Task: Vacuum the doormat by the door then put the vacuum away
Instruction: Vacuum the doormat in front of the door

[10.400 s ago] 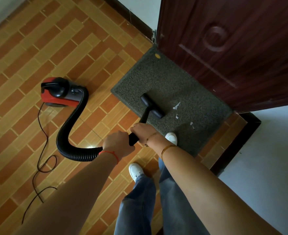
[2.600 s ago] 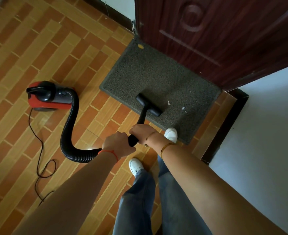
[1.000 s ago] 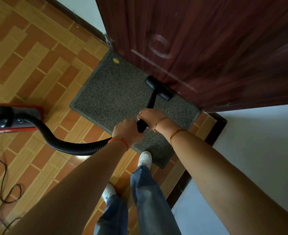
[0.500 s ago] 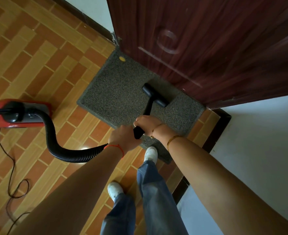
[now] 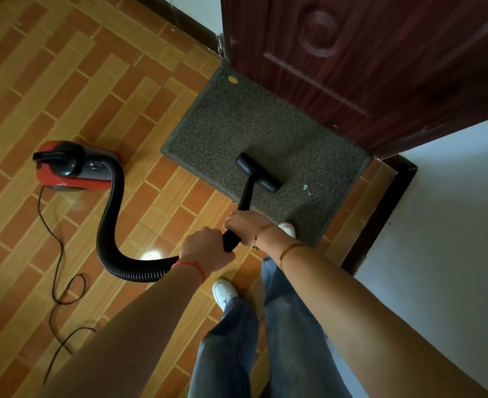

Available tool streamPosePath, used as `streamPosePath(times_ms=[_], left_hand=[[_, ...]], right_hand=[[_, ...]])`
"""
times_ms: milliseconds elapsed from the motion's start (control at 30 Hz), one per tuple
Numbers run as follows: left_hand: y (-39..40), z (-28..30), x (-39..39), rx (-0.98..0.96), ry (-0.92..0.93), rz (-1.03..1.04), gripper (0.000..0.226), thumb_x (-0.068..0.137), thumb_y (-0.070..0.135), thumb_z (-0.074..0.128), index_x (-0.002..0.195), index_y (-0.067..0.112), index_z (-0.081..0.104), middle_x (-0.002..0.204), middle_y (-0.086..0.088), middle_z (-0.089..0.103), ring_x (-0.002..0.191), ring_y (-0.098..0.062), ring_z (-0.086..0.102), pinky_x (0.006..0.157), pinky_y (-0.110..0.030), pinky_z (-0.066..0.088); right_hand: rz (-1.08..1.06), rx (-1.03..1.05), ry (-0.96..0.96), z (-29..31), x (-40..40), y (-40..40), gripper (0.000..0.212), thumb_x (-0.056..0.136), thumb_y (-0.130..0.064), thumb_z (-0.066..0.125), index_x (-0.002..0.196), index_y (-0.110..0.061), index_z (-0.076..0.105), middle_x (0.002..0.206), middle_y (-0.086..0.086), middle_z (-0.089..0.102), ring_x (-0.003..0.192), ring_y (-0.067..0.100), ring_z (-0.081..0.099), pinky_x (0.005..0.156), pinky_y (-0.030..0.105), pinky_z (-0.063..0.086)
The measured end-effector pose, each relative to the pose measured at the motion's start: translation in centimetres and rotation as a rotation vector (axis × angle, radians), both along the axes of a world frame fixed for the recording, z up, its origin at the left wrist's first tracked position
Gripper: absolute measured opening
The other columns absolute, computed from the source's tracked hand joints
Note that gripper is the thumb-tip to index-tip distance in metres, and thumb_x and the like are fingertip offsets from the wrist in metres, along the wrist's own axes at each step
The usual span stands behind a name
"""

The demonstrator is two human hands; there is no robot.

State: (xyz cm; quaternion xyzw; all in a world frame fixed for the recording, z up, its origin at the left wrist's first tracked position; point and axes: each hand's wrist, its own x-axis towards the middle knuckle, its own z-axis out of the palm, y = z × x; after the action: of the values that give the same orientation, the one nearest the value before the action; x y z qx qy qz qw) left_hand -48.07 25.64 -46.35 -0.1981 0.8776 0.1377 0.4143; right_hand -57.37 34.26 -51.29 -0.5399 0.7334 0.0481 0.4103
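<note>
Black plastic wand [image 5: 245, 196] sits in both my hands: my left hand [image 5: 205, 249] wraps the rear end where the ribbed hose [image 5: 113, 214] joins, my right hand [image 5: 244, 225] curls round it further forward. Its nozzle [image 5: 257, 173] rests flat on the grey doormat [image 5: 237, 122] by the door [image 5: 380, 67], near a pale scrap [image 5: 305, 187]. I judge the wand light and stiff, the hose springy. The red vacuum [image 5: 73, 165] looks best lifted by its top handle.
</note>
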Motion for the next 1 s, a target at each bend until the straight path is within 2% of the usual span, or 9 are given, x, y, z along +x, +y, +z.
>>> streamPosePath(times_ms=[33, 100, 167, 267, 333, 400, 600, 867, 1000], left_hand=[[-0.3, 0.1, 1.2, -0.006, -0.009, -0.004, 0.020, 0.083, 0.039, 0.055, 0.084, 0.020, 0.059, 0.067, 0.004, 0.053, 0.054, -0.013, 0.051, 0.045, -0.025, 0.037], [-1.0, 0.2, 3.2, -0.015, -0.021, -0.005, 0.020, 0.083, 0.040, 0.055, 0.084, 0.021, 0.059, 0.067, 0.005, 0.054, 0.054, -0.012, 0.051, 0.045, -0.024, 0.037], [-1.6, 0.3, 4.7, -0.020, -0.029, -0.012, 0.019, 0.083, 0.040, 0.056, 0.084, 0.021, 0.059, 0.067, 0.005, 0.054, 0.054, -0.011, 0.051, 0.045, -0.023, 0.037], [-2.4, 0.6, 6.2, -0.051, -0.024, -0.036, 0.019, 0.084, 0.039, 0.056, 0.083, 0.020, 0.058, 0.066, 0.006, 0.052, 0.052, -0.010, 0.050, 0.043, -0.022, 0.034], [-2.7, 0.6, 6.9, -0.063, -0.020, -0.030, 0.018, 0.083, 0.039, 0.056, 0.082, 0.021, 0.058, 0.065, 0.006, 0.052, 0.051, -0.009, 0.049, 0.042, -0.021, 0.034], [-2.9, 0.5, 7.2, -0.062, -0.018, -0.008, 0.018, 0.083, 0.038, 0.056, 0.079, 0.021, 0.057, 0.065, 0.006, 0.053, 0.053, -0.009, 0.051, 0.043, -0.021, 0.037], [-3.0, 0.3, 6.7, -0.063, -0.025, -0.013, 0.020, 0.082, 0.039, 0.058, 0.086, 0.020, 0.062, 0.067, 0.005, 0.055, 0.057, -0.011, 0.055, 0.045, -0.021, 0.040], [-2.0, -0.6, 2.3, -0.026, 0.001, 0.018, 0.016, 0.084, 0.035, 0.054, 0.083, 0.020, 0.059, 0.066, 0.004, 0.053, 0.053, -0.011, 0.050, 0.042, -0.023, 0.035], [-0.9, -1.3, -1.7, 0.008, 0.028, 0.028, 0.019, 0.082, 0.038, 0.058, 0.086, 0.020, 0.058, 0.066, 0.004, 0.051, 0.056, -0.014, 0.051, 0.045, -0.023, 0.035]], right_hand=[[0.007, -0.002, 0.009, 0.2, 1.0, -0.2, 0.017, 0.088, 0.002, 0.053, 0.089, -0.015, 0.054, 0.101, 0.003, 0.057, 0.092, 0.019, 0.056, 0.077, 0.031, 0.050], [0.006, -0.009, 0.004, 0.6, 2.7, -0.6, 0.034, 0.091, 0.003, 0.049, 0.069, -0.019, 0.035, 0.075, -0.004, 0.043, 0.079, 0.015, 0.043, 0.069, 0.026, 0.039], [0.033, -0.010, -0.009, 1.0, 4.1, -1.1, 0.040, 0.092, 0.002, 0.048, 0.066, -0.021, 0.028, 0.067, -0.007, 0.029, 0.077, 0.014, 0.039, 0.068, 0.026, 0.035], [0.000, 0.000, -0.077, 0.6, 5.6, -1.7, 0.013, 0.086, -0.007, 0.059, 0.093, -0.015, 0.053, 0.088, -0.002, 0.054, 0.092, 0.018, 0.053, 0.074, 0.030, 0.046], [0.008, -0.051, -0.124, 0.4, 6.5, -2.0, 0.029, 0.082, -0.016, 0.066, 0.108, -0.014, 0.054, 0.106, 0.004, 0.060, 0.105, 0.022, 0.056, 0.082, 0.037, 0.052], [-0.003, -0.085, -0.133, 0.4, 7.0, -2.2, 0.031, 0.081, -0.020, 0.067, 0.108, -0.014, 0.054, 0.106, 0.005, 0.061, 0.104, 0.023, 0.056, 0.082, 0.039, 0.052], [-0.007, -0.029, -0.110, 0.2, 7.1, -3.1, 0.013, 0.081, -0.017, 0.060, 0.093, -0.015, 0.056, 0.097, 0.004, 0.062, 0.095, 0.022, 0.060, 0.078, 0.040, 0.055], [-0.018, 0.000, -0.044, -0.9, 2.6, -2.4, 0.015, 0.083, -0.012, 0.058, 0.098, -0.013, 0.059, 0.100, 0.007, 0.065, 0.098, 0.024, 0.063, 0.077, 0.041, 0.056], [-0.011, 0.015, -0.022, -0.9, -1.9, -1.1, 0.019, 0.084, -0.011, 0.059, 0.103, -0.012, 0.060, 0.106, 0.006, 0.064, 0.102, 0.023, 0.061, 0.078, 0.036, 0.054]])
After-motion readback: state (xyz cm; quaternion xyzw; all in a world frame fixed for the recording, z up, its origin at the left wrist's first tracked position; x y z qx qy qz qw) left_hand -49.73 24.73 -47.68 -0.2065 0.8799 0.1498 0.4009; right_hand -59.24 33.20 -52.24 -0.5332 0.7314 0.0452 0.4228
